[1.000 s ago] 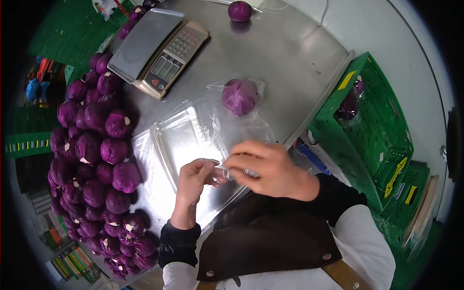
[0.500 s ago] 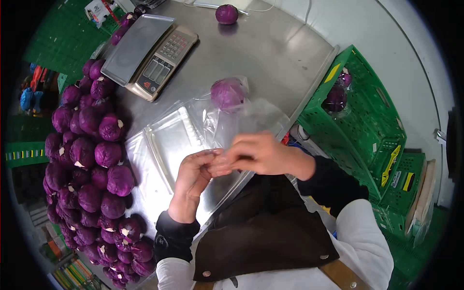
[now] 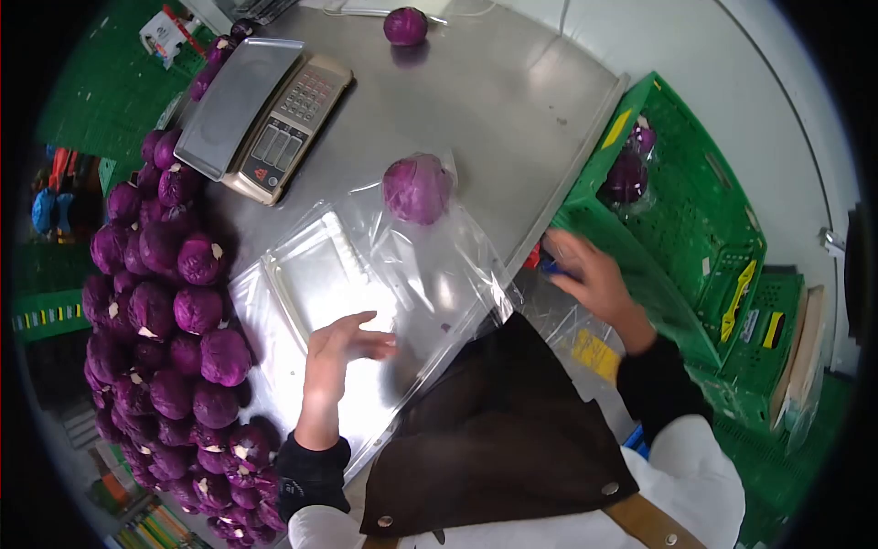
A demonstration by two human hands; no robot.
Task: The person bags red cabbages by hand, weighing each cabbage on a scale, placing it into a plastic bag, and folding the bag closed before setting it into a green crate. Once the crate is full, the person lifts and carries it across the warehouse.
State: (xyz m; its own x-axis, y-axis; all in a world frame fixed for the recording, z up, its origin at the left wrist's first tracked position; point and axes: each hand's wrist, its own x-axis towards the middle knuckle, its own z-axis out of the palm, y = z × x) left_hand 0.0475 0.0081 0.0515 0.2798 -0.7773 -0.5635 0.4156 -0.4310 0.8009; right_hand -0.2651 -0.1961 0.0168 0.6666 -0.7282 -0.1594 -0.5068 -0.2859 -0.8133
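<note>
On the steel table, a red cabbage (image 3: 418, 189) sits in a clear plastic bag (image 3: 437, 261), whose loose end trails toward the apron. My left hand (image 3: 340, 355) hovers over the near part of the table, left of the bag, fingers apart and holding nothing. Out past the table's right edge is my right hand (image 3: 594, 279), its thumb and fingers spread, right beside a small red and blue object (image 3: 540, 260) at that edge. This object is partly hidden, and its kind does not show.
Red cabbages (image 3: 174, 306) are piled along the left side. A digital scale (image 3: 265, 119) stands at the back left, with a single cabbage (image 3: 405, 26) at the far edge. At right, a green crate (image 3: 672, 265) holds wrapped cabbages (image 3: 627, 176). A yellow piece (image 3: 594, 355) lies below my right hand.
My hands, together over the bag's end before, have parted. The right has gone right past the table edge; the left has drawn back left and opened. The bag's end now lies loose.
</note>
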